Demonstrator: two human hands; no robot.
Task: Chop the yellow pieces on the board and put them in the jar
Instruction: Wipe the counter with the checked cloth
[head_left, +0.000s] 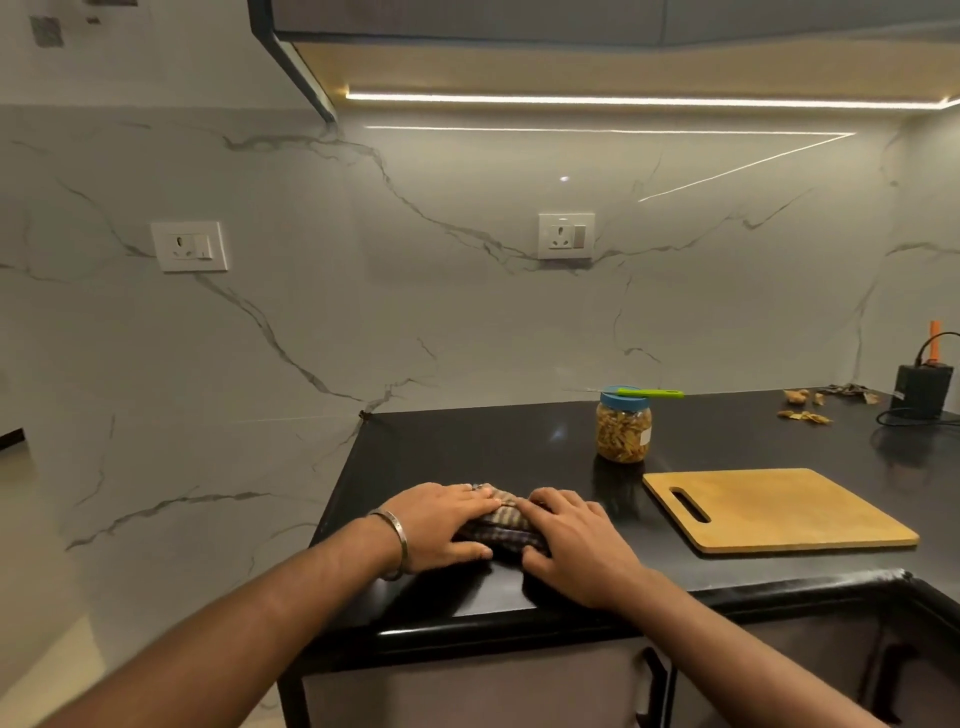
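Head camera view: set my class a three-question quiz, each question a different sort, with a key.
1. True or false: the cutting board has yellow pieces on it.
2. What lies on the jar lid? A) knife B) spoon C) fork
3. What do the left hand and right hand rest on?
Key: 1 false, it is bare; 2 A; 3 a folded checked cloth on the counter.

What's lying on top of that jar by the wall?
A green-handled knife lies across the jar's blue lid. Its blade is barely visible. Inside the jar are yellow pieces; what's beneath the lid is hidden.
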